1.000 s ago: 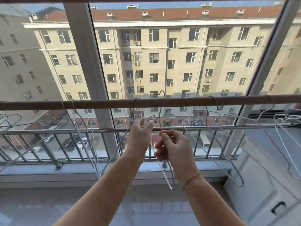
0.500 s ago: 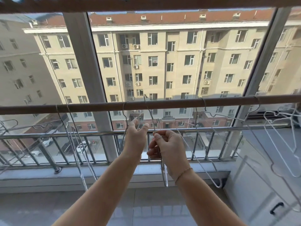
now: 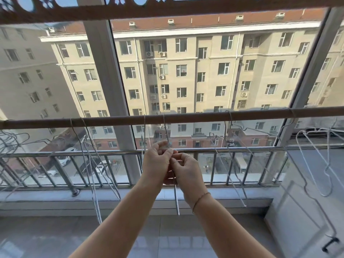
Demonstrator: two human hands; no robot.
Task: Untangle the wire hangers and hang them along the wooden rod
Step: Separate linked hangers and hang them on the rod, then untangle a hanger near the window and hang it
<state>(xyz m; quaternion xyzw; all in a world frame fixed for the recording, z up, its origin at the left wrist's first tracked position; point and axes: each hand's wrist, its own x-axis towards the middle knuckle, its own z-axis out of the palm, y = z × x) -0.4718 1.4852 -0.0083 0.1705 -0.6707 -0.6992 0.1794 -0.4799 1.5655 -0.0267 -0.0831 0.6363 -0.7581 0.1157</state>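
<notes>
The left hand (image 3: 156,162) and right hand (image 3: 187,173) each pinch one wire hanger (image 3: 176,201) (its wire reaches up to the wooden rod (image 3: 195,116)), hands touching.

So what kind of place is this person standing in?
Most likely an enclosed apartment balcony several floors up: a silver metal safety railing along the large windows, a long brown wooden rod carrying thin silver wire hangers, and a beige multi-storey apartment block across the street.
</notes>
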